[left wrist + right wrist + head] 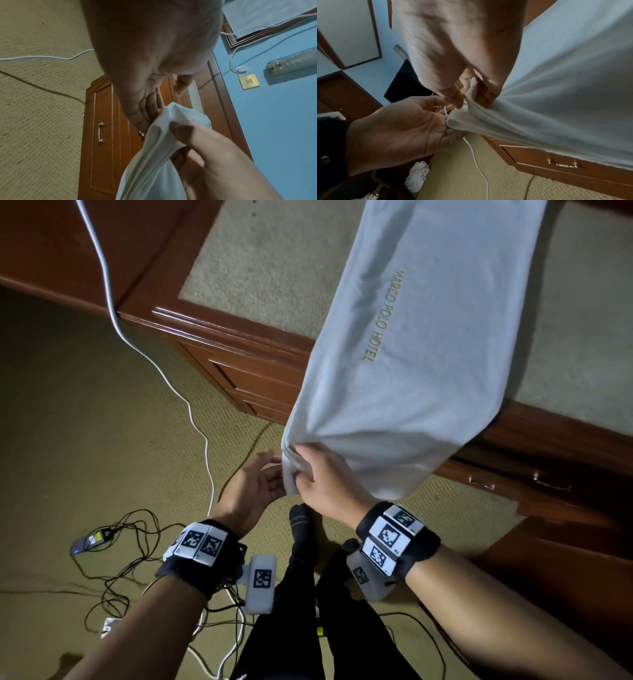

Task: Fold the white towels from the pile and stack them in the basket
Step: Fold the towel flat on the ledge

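Observation:
A white towel [411,354] lettered "MARCO POLO HOTEL" lies lengthwise across the desk top and hangs over its front edge. My right hand [318,477] pinches the towel's gathered near end, thumb on top, as the left wrist view shows for the towel [154,155] and right hand [205,155]. My left hand [253,487] is beside it with the palm up and fingers relaxed, their tips touching the hem. In the right wrist view the left hand [399,128] lies open under the towel [556,94] corner held by the right hand [453,54]. No basket is clearly visible.
The wooden desk [239,364] has drawers with metal handles facing me. A white cable [205,440] runs from the desk down to the carpet, where black cables [120,542] and a small device [89,542] lie. Crumpled white cloth [418,175] sits low at left.

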Motion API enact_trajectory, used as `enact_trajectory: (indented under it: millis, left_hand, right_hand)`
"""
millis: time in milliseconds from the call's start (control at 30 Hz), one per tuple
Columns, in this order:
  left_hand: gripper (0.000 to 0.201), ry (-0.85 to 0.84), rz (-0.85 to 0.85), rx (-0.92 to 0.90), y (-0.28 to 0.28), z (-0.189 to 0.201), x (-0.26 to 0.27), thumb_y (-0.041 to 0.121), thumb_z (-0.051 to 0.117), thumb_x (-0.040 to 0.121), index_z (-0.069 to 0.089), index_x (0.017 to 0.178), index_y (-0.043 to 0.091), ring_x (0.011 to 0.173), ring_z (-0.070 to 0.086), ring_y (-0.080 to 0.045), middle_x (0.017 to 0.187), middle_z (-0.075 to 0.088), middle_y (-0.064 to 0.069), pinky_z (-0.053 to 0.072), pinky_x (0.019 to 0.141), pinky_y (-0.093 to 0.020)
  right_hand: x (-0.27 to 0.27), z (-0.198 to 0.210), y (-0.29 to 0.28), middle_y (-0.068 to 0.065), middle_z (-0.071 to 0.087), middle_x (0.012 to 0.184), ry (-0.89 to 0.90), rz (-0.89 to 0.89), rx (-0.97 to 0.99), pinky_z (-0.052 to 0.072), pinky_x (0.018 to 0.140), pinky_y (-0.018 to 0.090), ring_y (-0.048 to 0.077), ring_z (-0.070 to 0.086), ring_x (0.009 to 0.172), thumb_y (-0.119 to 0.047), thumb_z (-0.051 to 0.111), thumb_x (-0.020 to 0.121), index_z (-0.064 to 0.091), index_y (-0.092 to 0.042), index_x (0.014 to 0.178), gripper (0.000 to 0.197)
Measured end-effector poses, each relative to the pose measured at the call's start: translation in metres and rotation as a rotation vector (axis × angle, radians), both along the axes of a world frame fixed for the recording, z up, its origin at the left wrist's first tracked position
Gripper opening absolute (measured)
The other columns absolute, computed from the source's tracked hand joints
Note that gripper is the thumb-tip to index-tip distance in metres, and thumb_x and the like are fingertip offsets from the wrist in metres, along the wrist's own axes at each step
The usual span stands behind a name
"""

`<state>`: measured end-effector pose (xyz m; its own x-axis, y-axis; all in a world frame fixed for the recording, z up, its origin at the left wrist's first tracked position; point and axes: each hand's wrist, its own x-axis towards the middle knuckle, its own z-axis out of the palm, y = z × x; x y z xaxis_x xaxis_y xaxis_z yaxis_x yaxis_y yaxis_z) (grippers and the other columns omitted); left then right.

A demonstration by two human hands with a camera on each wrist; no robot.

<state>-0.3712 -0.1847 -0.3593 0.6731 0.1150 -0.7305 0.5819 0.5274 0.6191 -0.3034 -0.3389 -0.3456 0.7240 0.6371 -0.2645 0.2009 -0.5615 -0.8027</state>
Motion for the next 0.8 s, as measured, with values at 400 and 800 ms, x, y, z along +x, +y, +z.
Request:
enact_trajectory:
  millis: [400, 800]
  left_hand:
    - [0.022, 0.099, -0.174, 0.197, -0.022, -0.010, 0.020, 0.007, 0.061, 0.087, 0.065, 0.108, 0.002, 0.096, 0.067, -0.034, 0.102, 0.073, -0.017, 0.057, 0.079, -0.042]
    - [0.010, -0.135, -0.228, 0.262, -0.037, 0.068, 0.016, 0.011, 0.061, 0.101, 0.060, 0.107, 0.004, 0.089, 0.072, -0.024, 0.095, 0.076, -0.011, 0.061, 0.076, -0.031]
  right_hand:
    - [-0.015, -0.021, -0.098, -0.008, 0.071, 0.121, 0.197, -0.283, -0.043, 0.051, 0.095, 0.023, 0.002, 0.064, 0.109, -0.008, 0.069, 0.093, 0.069, -0.018, 0.125, 0.034]
    - [-0.035, 0.022, -0.070, 0.006, 0.054, 0.125, -0.263, -0.211, 0.225, 0.049, 0.099, 0.040, 0.024, 0.053, 0.121, -0.011, 0.067, 0.083, 0.061, -0.009, 0.125, 0.043]
